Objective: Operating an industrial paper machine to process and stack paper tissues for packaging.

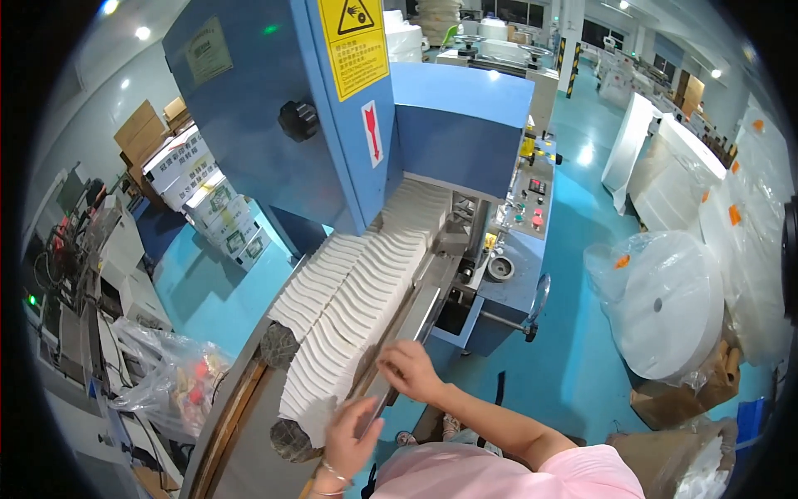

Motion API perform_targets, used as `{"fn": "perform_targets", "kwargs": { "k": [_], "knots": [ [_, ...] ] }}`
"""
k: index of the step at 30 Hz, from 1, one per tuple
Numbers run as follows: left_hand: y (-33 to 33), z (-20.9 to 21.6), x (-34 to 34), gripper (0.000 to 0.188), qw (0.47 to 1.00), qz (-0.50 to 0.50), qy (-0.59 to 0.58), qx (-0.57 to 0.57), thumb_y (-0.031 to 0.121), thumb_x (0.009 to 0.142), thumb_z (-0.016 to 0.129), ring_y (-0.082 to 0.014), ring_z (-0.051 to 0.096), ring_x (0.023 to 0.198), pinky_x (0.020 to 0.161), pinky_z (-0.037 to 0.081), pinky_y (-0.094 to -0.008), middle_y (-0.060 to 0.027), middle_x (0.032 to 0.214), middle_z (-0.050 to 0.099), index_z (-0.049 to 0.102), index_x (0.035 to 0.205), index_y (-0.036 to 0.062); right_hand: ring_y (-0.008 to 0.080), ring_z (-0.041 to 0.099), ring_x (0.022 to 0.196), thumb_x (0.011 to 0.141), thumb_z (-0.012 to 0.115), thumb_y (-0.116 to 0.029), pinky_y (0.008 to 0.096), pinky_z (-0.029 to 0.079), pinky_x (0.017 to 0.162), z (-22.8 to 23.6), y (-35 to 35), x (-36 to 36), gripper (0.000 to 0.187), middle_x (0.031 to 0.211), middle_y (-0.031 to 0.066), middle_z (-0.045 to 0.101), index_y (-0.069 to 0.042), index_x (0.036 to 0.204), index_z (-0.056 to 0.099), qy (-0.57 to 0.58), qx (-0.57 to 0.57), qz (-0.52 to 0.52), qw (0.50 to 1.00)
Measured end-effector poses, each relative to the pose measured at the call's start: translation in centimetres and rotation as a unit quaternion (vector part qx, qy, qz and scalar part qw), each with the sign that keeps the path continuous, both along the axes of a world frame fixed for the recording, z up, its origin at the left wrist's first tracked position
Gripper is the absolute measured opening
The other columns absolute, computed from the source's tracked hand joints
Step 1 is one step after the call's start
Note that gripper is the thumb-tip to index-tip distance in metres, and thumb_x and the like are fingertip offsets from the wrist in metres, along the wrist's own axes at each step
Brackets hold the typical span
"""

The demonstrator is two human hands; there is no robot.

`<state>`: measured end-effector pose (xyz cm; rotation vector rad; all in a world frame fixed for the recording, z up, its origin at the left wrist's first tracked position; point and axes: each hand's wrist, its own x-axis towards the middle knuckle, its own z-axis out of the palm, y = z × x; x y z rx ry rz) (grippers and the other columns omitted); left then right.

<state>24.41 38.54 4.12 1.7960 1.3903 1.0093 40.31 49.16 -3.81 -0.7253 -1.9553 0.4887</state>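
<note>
Two rows of white, wavy, folded paper-like stacks [332, 308] lie side by side on the machine's bed, running toward me from under a blue housing. A dark, mottled, rounded block [280, 344] sits against the near end of the left row, and a similar block [291, 441] against the right row. My left hand [349, 437], with a bracelet at the wrist, is beside the right row's near end, fingers apart, with nothing seen in it. My right hand [407, 372] is over the metal side rail [424, 303], fingers curled; what they hold, if anything, is hidden.
The blue machine housing [274, 108] with a black knob rises ahead. A control panel [532, 204] and a handwheel [542, 295] stand at its right. Large white rolls [665, 308] in plastic stand at right. Boxes [216, 200] and a plastic bag [179, 378] are at left.
</note>
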Motion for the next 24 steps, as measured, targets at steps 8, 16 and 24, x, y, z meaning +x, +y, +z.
{"fn": "perform_targets", "kwargs": {
  "k": [8, 16, 24],
  "knots": [
    [14.3, 1.3, -2.9, 0.066, 0.949, -0.110, 0.271, 0.113, 0.028, 0.081, 0.058, -0.0347, 0.029, 0.126, 0.104, 0.023, -0.0385, -0.0224, 0.134, 0.033, 0.030, 0.131, -0.0042, 0.0336, 0.038, 0.117, 0.079, 0.056, -0.034, 0.0454, 0.030, 0.097, 4.8, 6.6, -1.9, 0.049, 0.127, 0.0181, 0.041, -0.006, 0.118, 0.048, -0.222, 0.088, -0.212, 0.948],
    [16.6, -0.1, -3.2, 0.066, 0.919, -0.197, 0.334, 0.064, 0.039, 0.084, 0.050, -0.0310, 0.025, 0.129, 0.107, 0.018, -0.0381, -0.0184, 0.137, 0.030, 0.031, 0.130, -0.0037, 0.0323, 0.032, 0.124, 0.082, 0.050, -0.042, 0.0517, 0.025, 0.099, 4.4, 5.5, -0.5, 0.054, 0.132, 0.0165, 0.038, -0.006, 0.121, 0.048, -0.271, 0.036, -0.190, 0.943],
    [20.3, -2.0, -7.4, 0.068, 0.893, -0.045, 0.436, 0.107, 0.025, 0.078, 0.058, -0.0276, 0.020, 0.131, 0.107, 0.016, -0.0407, -0.0141, 0.140, 0.025, 0.027, 0.133, 0.0016, 0.0344, 0.056, 0.080, 0.080, 0.054, -0.014, 0.0404, 0.046, 0.070, 6.5, 10.0, -3.7, 0.014, 0.087, 0.0162, 0.056, -0.003, 0.088, 0.059, -0.168, -0.026, -0.158, 0.973]
  ]
}}
